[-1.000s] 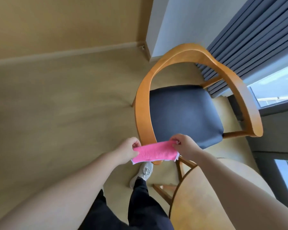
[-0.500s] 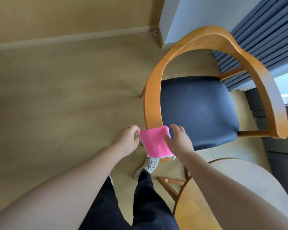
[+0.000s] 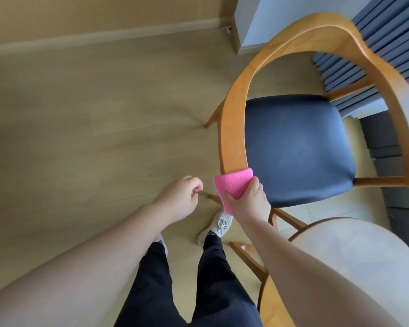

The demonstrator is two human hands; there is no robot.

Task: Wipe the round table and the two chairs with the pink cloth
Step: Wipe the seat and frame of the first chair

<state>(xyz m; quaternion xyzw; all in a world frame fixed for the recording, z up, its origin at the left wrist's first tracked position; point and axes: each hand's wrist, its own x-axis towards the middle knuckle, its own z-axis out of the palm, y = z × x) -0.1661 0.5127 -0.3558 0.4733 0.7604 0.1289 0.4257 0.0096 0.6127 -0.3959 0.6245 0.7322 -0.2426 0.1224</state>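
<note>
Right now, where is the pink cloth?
In the head view, the pink cloth sits just right of centre, folded over the near end of the chair's wooden armrest, held there by the right hand, beside the dark seat.

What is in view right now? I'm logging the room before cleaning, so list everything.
pink cloth: 1, pink, on the near end of the chair's armrest
chair: 1, orange wood with dark seat, centre right
round table: 1, pale top with wood rim, bottom right
curtain: 1, grey-blue, top right
floor: 1, light wood, left
shoes: 2, light grey, on the floor
right hand: 1, holds the cloth
left hand: 1, loosely curled, holds nothing
</note>
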